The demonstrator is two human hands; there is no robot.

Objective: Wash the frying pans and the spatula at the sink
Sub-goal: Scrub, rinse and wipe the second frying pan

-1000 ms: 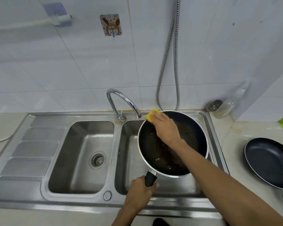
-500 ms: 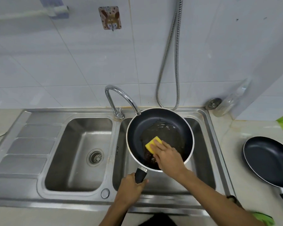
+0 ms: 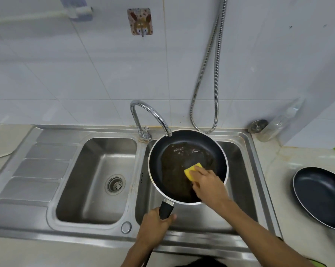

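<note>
A black frying pan (image 3: 182, 151) with a silver rim hangs over the right sink basin (image 3: 238, 180), brown greasy water pooled inside it. My left hand (image 3: 155, 226) grips its black handle at the near side. My right hand (image 3: 207, 184) presses a yellow sponge (image 3: 192, 171) against the pan's inner bottom, right of centre. A second black frying pan (image 3: 322, 193) lies on the counter at the far right, partly cut off by the frame edge. No spatula is in sight.
The chrome tap (image 3: 149, 116) arches over the pan's far rim. The left basin (image 3: 97, 180) holds only its drain. A metal shower hose (image 3: 211, 74) hangs on the tiled wall. A clear bottle (image 3: 278, 124) and a metal plug (image 3: 258, 125) sit at the sink's back right corner.
The sponge went from the pan's far rim down to the inner bottom, then shifted a little to the right. The pan swung slightly leftward under the tap and stays held by its handle.
</note>
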